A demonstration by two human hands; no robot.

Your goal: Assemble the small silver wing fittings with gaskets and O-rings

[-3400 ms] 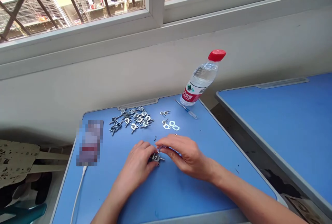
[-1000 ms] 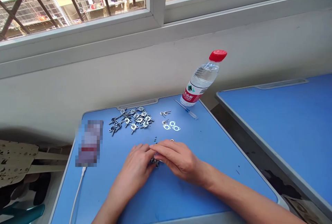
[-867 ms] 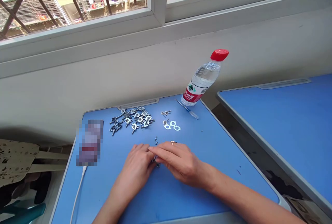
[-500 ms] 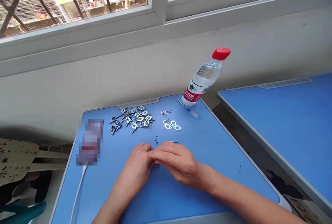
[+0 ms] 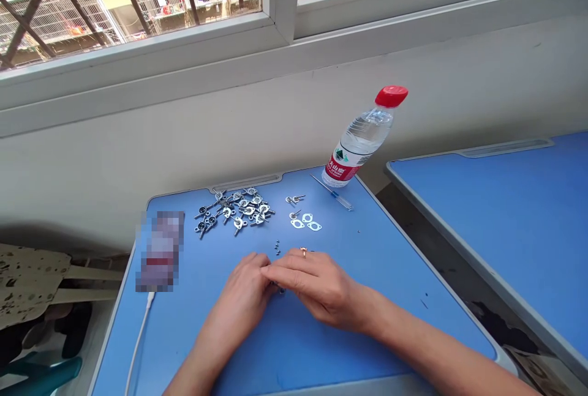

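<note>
Head cam: my left hand [image 5: 239,298] and right hand [image 5: 319,289] are nearly closed together over a small metal fitting [image 5: 280,291] on the desk, mostly hidden, so I can't tell if I've got it. A fumble could knock it into the tiny metal bits [image 5: 277,248] just ahead.

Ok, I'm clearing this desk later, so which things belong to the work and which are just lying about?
Work: left hand, right hand, metal part between them, pile of metal fittings, flat gaskets, tiny screws, small screwdriver.
Lying about: water bottle, white cable.
</note>
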